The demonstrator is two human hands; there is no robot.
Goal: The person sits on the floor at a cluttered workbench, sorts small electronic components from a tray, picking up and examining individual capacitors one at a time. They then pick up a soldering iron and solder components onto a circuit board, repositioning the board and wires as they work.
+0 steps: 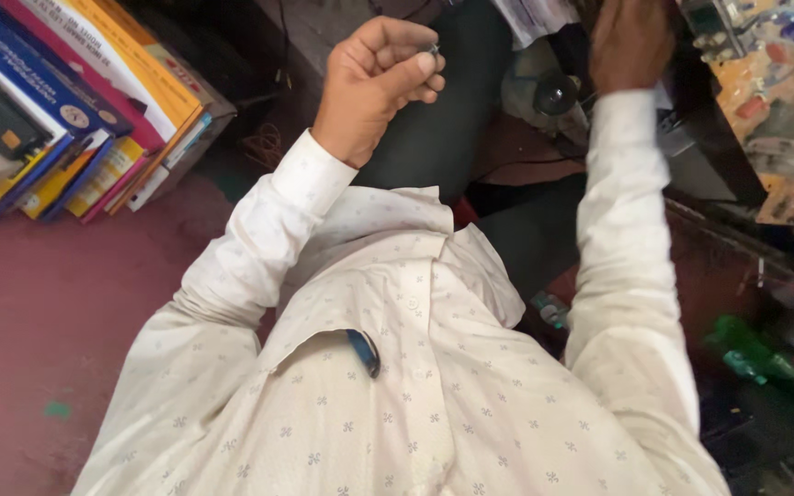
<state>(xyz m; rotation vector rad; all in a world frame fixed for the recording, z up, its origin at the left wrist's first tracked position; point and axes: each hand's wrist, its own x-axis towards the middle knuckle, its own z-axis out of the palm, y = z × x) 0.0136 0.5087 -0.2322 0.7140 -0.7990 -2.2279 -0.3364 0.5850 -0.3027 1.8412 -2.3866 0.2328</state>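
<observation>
My left hand [377, 81] is raised above my lap with its fingers curled, pinching a tiny dark metal piece [433, 48] between thumb and forefinger. My right hand [629, 41] reaches up to the top edge of the view, its back toward me, against a dark device [691, 129] beside a circuit board [783, 83]. The fingers of that hand are hidden, so what they hold cannot be made out. Both arms wear a cream patterned shirt [415, 386] with a dark pen [366, 352] in its pocket.
A stack of colourful boxes [75, 101] lies at the upper left on a maroon floor [39, 312]. A round dark part [555, 92] sits near my right wrist. Green objects [746, 354] and loose wires [783, 276] lie at the right.
</observation>
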